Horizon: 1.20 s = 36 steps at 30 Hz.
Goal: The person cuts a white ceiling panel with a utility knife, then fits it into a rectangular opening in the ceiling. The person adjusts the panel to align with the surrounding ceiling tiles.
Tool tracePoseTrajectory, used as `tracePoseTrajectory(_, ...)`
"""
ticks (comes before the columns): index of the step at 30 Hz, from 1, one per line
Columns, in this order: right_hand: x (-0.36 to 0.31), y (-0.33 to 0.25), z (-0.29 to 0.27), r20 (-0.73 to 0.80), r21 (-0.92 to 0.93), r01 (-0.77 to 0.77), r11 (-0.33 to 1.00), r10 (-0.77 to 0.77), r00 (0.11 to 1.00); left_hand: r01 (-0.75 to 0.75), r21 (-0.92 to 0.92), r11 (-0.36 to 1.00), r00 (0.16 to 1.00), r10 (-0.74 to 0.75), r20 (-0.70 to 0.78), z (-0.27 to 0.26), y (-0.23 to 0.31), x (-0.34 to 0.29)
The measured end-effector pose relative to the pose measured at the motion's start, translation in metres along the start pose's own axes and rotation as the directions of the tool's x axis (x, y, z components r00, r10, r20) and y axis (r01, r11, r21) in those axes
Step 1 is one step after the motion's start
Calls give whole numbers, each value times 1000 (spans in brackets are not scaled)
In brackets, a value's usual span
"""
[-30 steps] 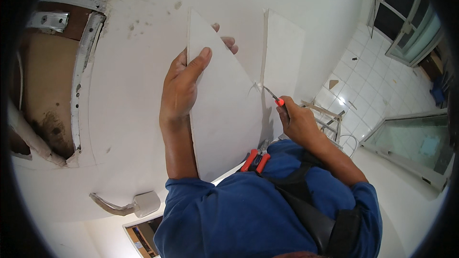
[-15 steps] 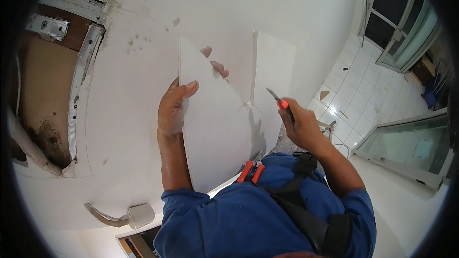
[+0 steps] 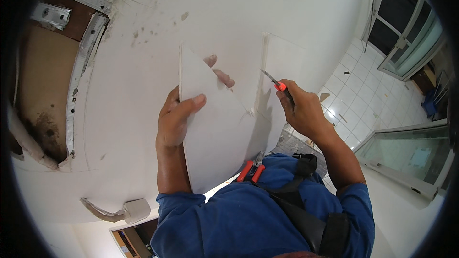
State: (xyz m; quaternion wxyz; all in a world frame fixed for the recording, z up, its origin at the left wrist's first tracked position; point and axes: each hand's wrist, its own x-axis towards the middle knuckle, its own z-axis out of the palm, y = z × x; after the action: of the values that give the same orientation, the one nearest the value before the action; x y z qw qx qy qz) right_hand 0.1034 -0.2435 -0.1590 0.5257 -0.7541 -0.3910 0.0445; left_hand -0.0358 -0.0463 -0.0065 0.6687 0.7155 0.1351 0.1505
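A white sheet of board (image 3: 215, 138), probably plasterboard, stands tilted in front of my chest with a wedge-shaped notch in its upper edge. My left hand (image 3: 179, 114) grips its left edge, thumb on the near face; the other fingertips show through the notch. In my right hand (image 3: 303, 107) is a utility knife (image 3: 282, 87) with a black and red-orange handle. Its blade points up and left, the tip at or just over the notch's upright right edge; contact cannot be made out. Torn bits hang at the notch's bottom corner.
At left the white surface has a large opening (image 3: 48, 91) with metal framing. A white box with a pipe (image 3: 137, 210) is below it. Red-handled pliers (image 3: 251, 170) sit at my chest. White floor tiles (image 3: 354, 86) with scraps and a glass-paned frame (image 3: 406, 155) lie to the right.
My right hand has lifted the knife up and slightly left, bringing its tip from over the right part of the board to the notch's edge. My left hand keeps its grip.
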Motion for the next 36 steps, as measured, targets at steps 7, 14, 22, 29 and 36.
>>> tracePoseTrajectory(7, -1, -13, -7, 8, -56, -36, 998, 37, 999, -64, 18, 998, 994, 62, 90, 1, -2, -4)
tracePoseTrajectory(14, -9, -11, -8, -32, -99, -51, 994, 48, 998, -33, -26, 999, 996, 35, 84, 10, -1, -9)
tracePoseTrajectory(22, -27, -1, -4, -75, -9, -118, 993, 117, 990, -40, 38, 998, 984, 33, 174, 16, 5, -7)
tracePoseTrajectory(29, -37, 12, 2, -134, 44, -121, 992, 126, 983, -55, 127, 990, 978, 28, 207, 25, 12, 2)
tracePoseTrajectory(36, -47, 15, 3, -177, 55, -125, 991, 133, 975, -19, 116, 993, 974, -8, 228, 35, 19, 3)
